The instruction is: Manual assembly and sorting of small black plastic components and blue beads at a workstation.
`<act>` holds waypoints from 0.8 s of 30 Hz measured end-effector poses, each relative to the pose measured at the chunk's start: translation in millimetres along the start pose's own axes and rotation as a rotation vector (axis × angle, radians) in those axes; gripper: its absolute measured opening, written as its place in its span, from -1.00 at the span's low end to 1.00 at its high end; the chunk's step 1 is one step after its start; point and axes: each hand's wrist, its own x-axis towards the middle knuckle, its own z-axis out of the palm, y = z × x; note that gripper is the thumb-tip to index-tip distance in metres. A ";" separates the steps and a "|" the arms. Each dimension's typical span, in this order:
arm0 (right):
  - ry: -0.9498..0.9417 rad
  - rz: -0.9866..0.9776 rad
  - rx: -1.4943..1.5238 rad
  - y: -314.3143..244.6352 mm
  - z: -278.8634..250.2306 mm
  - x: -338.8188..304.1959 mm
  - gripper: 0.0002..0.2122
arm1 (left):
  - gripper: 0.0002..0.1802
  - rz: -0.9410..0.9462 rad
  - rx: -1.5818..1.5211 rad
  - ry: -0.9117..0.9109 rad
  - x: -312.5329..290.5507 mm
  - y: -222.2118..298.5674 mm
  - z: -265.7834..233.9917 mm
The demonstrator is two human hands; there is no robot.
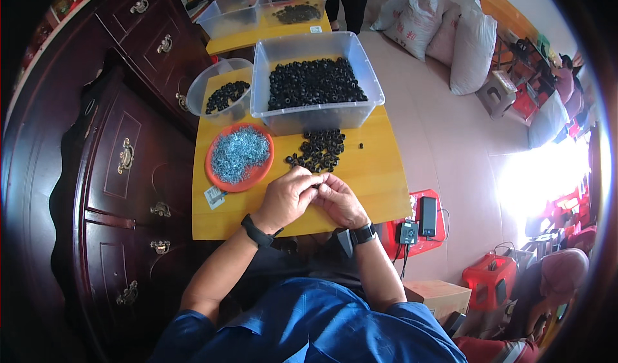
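My left hand [285,197] and my right hand [342,202] meet over the near part of the yellow table [376,182], fingertips pinched together. A small black part [316,186] shows between them, mostly hidden by the fingers. Just beyond my hands lies a loose pile of small black ring-like parts [320,149]. To the left of the pile, an orange-red round plate [270,160] holds a heap of tiny silvery metal pieces [238,153]. One black piece [361,146] sits alone to the right of the pile.
A large clear bin [315,119] full of black parts stands behind the pile, beside a round clear tub [193,92]. Dark wooden cabinets [109,163] line the left. A red stool [434,237] carries black devices on the right. White sacks [473,54] and other people are farther off.
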 end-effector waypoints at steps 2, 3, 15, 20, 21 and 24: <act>0.011 -0.002 -0.033 1.4 -2.7 -0.2 -0.78 | -0.61 0.038 0.016 0.002 1.3 -1.8 2.2; 0.005 -0.002 -0.037 0.9 0.5 -0.7 -0.78 | -0.61 0.041 0.019 0.008 1.5 -0.7 1.3; 0.032 -0.047 -0.026 2.7 4.0 0.7 -0.88 | -0.71 -0.087 -0.036 0.058 -1.3 9.1 5.6; 0.022 -0.043 0.010 1.4 -1.4 0.3 -0.89 | -0.77 -0.013 -0.022 0.088 -0.8 -2.6 11.6; 0.027 -0.038 0.014 1.2 -0.6 0.1 -0.89 | -0.79 0.035 -0.022 0.110 -0.3 -3.4 11.8; 0.043 -0.024 0.004 -1.0 5.4 -0.8 -0.87 | -0.83 -0.005 -0.094 0.082 2.0 0.1 7.2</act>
